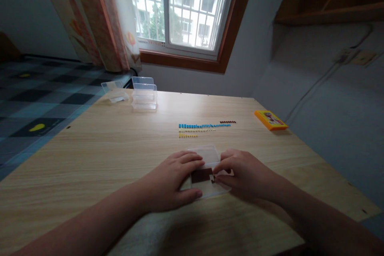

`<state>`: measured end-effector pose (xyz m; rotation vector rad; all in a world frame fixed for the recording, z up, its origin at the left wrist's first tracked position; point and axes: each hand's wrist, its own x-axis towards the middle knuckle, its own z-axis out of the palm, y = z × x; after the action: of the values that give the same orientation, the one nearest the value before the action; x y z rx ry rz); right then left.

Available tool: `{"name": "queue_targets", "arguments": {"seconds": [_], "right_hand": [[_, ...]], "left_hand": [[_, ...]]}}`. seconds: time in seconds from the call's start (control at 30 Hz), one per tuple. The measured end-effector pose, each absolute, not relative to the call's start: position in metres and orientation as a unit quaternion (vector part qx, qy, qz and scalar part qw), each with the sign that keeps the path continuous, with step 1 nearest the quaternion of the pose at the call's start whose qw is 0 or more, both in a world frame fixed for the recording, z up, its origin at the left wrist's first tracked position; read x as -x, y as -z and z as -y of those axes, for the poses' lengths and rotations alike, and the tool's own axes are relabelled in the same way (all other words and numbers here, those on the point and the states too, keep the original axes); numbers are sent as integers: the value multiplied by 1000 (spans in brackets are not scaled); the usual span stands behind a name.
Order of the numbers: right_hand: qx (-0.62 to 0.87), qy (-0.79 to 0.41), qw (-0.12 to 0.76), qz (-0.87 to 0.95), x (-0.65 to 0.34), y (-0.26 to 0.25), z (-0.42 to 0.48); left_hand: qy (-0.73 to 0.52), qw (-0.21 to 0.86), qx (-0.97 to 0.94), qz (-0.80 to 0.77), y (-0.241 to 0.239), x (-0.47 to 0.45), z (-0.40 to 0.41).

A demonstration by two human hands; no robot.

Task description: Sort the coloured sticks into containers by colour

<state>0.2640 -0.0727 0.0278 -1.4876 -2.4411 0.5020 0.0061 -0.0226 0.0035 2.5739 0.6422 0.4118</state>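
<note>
My left hand [177, 176] is spread wide over the left end of an open plastic box [207, 189], fingers lying across its far side and thumb resting at the near edge; my right hand [240, 172] has thumb and index finger drawn narrow at the box's right part, and I cannot tell whether a piece is caught between them. The box is thin, clear and rectangular, its lid [210, 153] laid back on the far side. Inside sits a flat, matte brown layer [201, 175], straight along its edges, with a pale gap and small dark bits by my right fingertips. The box stands near me on a smooth wood-grain table [99, 148]. Just beyond the lid run neat rows of tiny blocky pieces: yellow [187, 136], cream [192, 131], blue [198, 126], and a short dark row [228, 122] set farther right. Toward the table's far edge are stacked clear boxes [144, 99], with another open clear box [117, 94] to their left near the corner. A glossy orange-yellow box [271, 120] lies close to the right edge. Broad bare wood opens left of the rows, and more lies between them and the far edge.
</note>
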Motion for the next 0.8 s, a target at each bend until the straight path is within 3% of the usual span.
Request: {"name": "queue_targets", "arguments": {"seconds": [0.3,0.8], "right_hand": [[433,-174,109,878,-269,-39,75],[444,-183,116,870,-264,-26,74]], "left_hand": [[-154,227,-932,-234,-3,-4,23],[-156,228,-933,-229,-4,-6,23]]}}
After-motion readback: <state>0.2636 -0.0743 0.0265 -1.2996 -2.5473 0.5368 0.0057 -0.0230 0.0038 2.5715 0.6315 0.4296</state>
